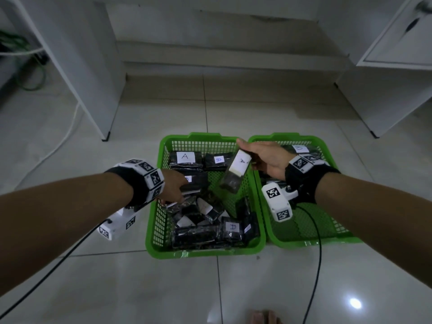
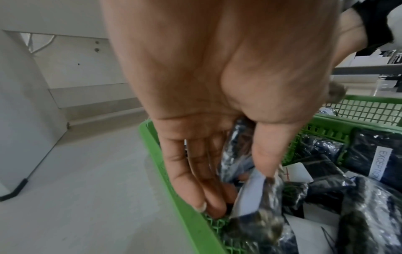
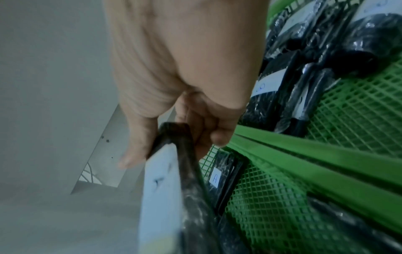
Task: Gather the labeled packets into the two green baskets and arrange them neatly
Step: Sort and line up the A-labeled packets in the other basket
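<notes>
Pinched between my right hand [image 3: 174, 96] thumb and curled fingers, an A-labelled packet [image 1: 235, 172] hangs over the left basket [image 1: 154, 232]. Inside that basket, my left hand [image 2: 217, 103] grips a packet [image 2: 256, 197]. Beside it sits the right basket [image 1: 322, 237].

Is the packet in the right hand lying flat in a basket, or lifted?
Lifted: the right hand grips the packet by its top, hanging tilted above the left basket.

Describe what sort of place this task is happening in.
Probably an indoor storeroom or work room: two green baskets of labelled packets sit on a glossy tiled floor between white furniture panels, with cables nearby.
</notes>
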Available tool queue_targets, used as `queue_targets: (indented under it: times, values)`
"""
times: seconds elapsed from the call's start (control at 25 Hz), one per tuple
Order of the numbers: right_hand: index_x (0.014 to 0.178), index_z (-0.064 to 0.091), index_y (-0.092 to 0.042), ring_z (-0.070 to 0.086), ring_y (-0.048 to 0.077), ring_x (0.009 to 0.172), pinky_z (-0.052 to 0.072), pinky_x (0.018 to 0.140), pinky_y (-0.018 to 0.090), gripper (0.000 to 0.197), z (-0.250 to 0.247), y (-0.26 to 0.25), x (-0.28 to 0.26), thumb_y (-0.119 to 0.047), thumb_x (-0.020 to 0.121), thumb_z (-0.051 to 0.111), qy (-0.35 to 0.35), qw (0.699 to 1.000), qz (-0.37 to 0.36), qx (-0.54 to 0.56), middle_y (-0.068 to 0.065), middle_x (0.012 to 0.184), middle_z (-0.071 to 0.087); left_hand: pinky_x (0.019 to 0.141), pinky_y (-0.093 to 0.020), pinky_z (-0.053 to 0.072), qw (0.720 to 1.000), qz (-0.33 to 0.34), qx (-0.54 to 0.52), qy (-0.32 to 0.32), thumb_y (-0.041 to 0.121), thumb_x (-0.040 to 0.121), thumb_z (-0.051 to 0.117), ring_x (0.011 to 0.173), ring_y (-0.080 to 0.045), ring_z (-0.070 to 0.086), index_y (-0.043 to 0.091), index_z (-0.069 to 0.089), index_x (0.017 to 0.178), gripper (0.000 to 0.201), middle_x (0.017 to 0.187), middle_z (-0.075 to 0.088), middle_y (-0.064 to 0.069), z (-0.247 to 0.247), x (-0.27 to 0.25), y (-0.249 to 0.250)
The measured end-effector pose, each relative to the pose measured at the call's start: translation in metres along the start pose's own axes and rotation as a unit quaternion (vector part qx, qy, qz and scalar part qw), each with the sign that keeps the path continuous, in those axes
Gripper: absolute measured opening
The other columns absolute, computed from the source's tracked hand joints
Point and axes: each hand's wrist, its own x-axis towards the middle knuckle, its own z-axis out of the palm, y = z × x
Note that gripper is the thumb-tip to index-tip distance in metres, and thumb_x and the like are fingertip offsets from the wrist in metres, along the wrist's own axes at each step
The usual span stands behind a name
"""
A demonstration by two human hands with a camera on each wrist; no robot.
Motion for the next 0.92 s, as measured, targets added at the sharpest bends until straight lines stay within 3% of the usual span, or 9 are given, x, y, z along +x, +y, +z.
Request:
queue_targets:
  times: [0.12, 0.2, 0.28, 0.4, 0.48, 0.56, 0.64, 0.76, 0.92]
  values:
    - [0.104, 0.071, -0.014, 0.064, 0.022, 0.083, 0.059, 0.081, 0.042, 0.037, 0.004, -0.002, 0.008, -0.049, 0.091, 0.068, 0.015, 0.998, 0.023, 0.06, 0.005, 0.089, 0.067, 0.08, -0.038, 0.06, 0.999, 0.0, -0.038, -0.031, 0.023, 0.094, 0.055, 0.09, -0.025, 0.07, 0.017, 0.055, 0.116, 0.022, 0.101, 0.069, -0.006, -0.001, 0.001, -0.007]
    - [0.1, 0.069, -0.016, 0.06, 0.02, 0.073, 0.058, 0.071, 0.036, 0.031, 0.01, -0.008, 0.009, -0.044, 0.1, 0.058, 0.011, 0.997, 0.032, 0.065, 0.005, 0.083, 0.06, 0.074, -0.036, 0.058, 0.995, 0.001, -0.081, -0.059, 0.016, 0.096, 0.053, 0.083, -0.021, 0.069, 0.02, 0.056, 0.106, 0.012, 0.097, 0.069, -0.005, -0.003, -0.001, -0.009]
    - [0.1, 0.066, -0.012, 0.057, 0.02, 0.063, 0.053, 0.053, 0.028, 0.028, 0.016, -0.013, 0.006, -0.038, 0.103, 0.057, -0.005, 0.998, 0.052, 0.045, 0.006, 0.076, 0.055, 0.073, -0.035, 0.053, 0.996, 0.009, -0.089, -0.016, 0.021, 0.098, 0.052, 0.084, -0.019, 0.064, 0.017, 0.056, 0.108, 0.012, 0.101, 0.065, -0.006, -0.007, -0.003, -0.01]
    - [0.1, 0.064, -0.01, 0.058, 0.019, 0.056, 0.051, 0.049, 0.027, 0.019, 0.028, -0.016, 0.005, -0.02, 0.089, 0.075, -0.047, 0.997, 0.057, -0.021, 0.007, 0.071, 0.06, 0.09, -0.037, 0.048, 0.992, 0.024, -0.065, 0.106, 0.035, 0.098, 0.051, 0.103, -0.024, 0.056, 0.015, 0.046, 0.121, 0.031, 0.116, 0.054, -0.006, -0.012, 0.003, -0.017]
    - [0.102, 0.067, -0.005, 0.063, 0.021, 0.062, 0.056, 0.063, 0.034, 0.03, 0.034, -0.014, 0.008, -0.001, 0.075, 0.08, -0.03, 0.996, 0.028, -0.08, 0.012, 0.082, 0.068, 0.096, -0.04, 0.045, 0.986, 0.04, -0.071, 0.147, 0.032, 0.097, 0.053, 0.111, -0.027, 0.052, 0.012, 0.041, 0.126, 0.038, 0.121, 0.047, -0.008, -0.011, 0.013, -0.021]
    - [0.099, 0.071, -0.004, 0.064, 0.021, 0.071, 0.058, 0.074, 0.038, 0.032, 0.038, -0.013, 0.007, 0.005, 0.07, 0.079, 0.005, 0.985, -0.032, -0.168, 0.009, 0.088, 0.07, 0.096, -0.039, 0.045, 0.979, 0.064, -0.062, 0.182, 0.031, 0.092, 0.063, 0.115, -0.026, 0.051, 0.011, 0.039, 0.134, 0.052, 0.124, 0.046, -0.006, -0.009, 0.021, -0.021]
    - [0.101, 0.072, -0.014, 0.062, 0.013, 0.084, 0.055, 0.074, 0.029, 0.036, 0.04, -0.013, 0.004, -0.01, 0.068, 0.087, -0.009, 0.919, -0.149, -0.365, -0.005, 0.093, 0.065, 0.094, -0.033, 0.046, 0.97, 0.081, -0.07, 0.217, 0.032, 0.084, 0.074, 0.113, -0.022, 0.054, 0.013, 0.044, 0.136, 0.063, 0.125, 0.05, -0.003, -0.009, 0.028, -0.018]
    - [0.098, 0.067, -0.025, 0.054, 0.007, 0.084, 0.036, 0.066, 0.023, 0.048, 0.052, -0.011, 0.001, -0.042, 0.061, 0.093, -0.081, 0.765, -0.253, -0.587, -0.011, 0.093, 0.057, 0.091, -0.03, 0.046, 0.95, 0.09, -0.121, 0.273, 0.028, 0.074, 0.083, 0.11, -0.021, 0.058, 0.017, 0.054, 0.13, 0.065, 0.121, 0.059, -0.001, -0.01, 0.041, -0.007]
    - [0.083, 0.055, -0.025, 0.061, 0.018, 0.077, 0.04, 0.065, 0.027, 0.028, 0.066, -0.011, 0.009, -0.033, 0.075, 0.081, -0.084, 0.699, -0.291, -0.648, -0.004, 0.084, 0.058, 0.088, -0.027, 0.043, 0.935, 0.117, -0.167, 0.291, 0.03, 0.068, 0.088, 0.109, -0.021, 0.058, 0.017, 0.056, 0.13, 0.071, 0.12, 0.061, -0.003, -0.006, 0.054, -0.001]
